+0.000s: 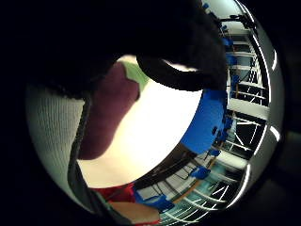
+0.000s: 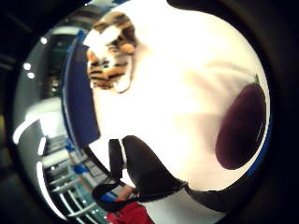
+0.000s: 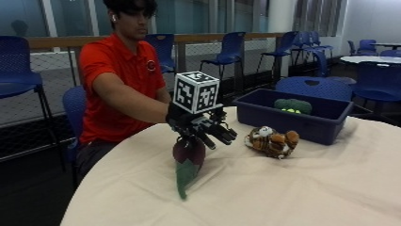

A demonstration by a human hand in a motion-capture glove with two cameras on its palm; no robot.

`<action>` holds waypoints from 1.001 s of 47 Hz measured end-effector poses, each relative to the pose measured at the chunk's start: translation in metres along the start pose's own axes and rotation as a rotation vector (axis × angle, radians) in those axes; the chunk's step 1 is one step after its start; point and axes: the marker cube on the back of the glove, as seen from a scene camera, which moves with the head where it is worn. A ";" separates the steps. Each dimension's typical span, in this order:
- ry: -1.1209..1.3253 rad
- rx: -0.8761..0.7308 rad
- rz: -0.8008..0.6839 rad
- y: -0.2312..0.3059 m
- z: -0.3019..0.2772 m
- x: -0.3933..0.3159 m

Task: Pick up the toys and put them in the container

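Note:
A purple eggplant plush (image 3: 188, 151) with a long green stem end (image 3: 183, 176) lies on the cream table (image 3: 300, 188). My gloved right hand (image 3: 202, 126) hovers right over its purple end, fingers stretched out toward the tiger and holding nothing. Whether the palm touches the plush I cannot tell. The little finger side palm view has the eggplant (image 1: 110, 113) close under the palm; in the thumb side view the eggplant (image 2: 240, 128) rests on the cloth. A striped tiger plush (image 3: 272, 141) (image 2: 111, 51) lies in front of the dark blue container (image 3: 300, 123) (image 2: 79, 107) (image 1: 204, 120), which holds a green toy (image 3: 292, 106).
The person in a red shirt (image 3: 116, 89) sits at the far side of the round table. Blue chairs (image 3: 228, 52) and a railing stand behind. The table edge curves near the left front.

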 end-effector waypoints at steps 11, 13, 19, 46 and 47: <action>-0.021 -0.038 0.042 0.009 0.024 0.032; -0.034 -0.047 0.050 0.009 0.028 0.035; -0.120 -0.080 0.052 0.006 0.042 0.040; 0.044 -0.044 0.086 0.011 0.043 0.015; 0.042 -0.041 0.079 0.013 0.040 0.014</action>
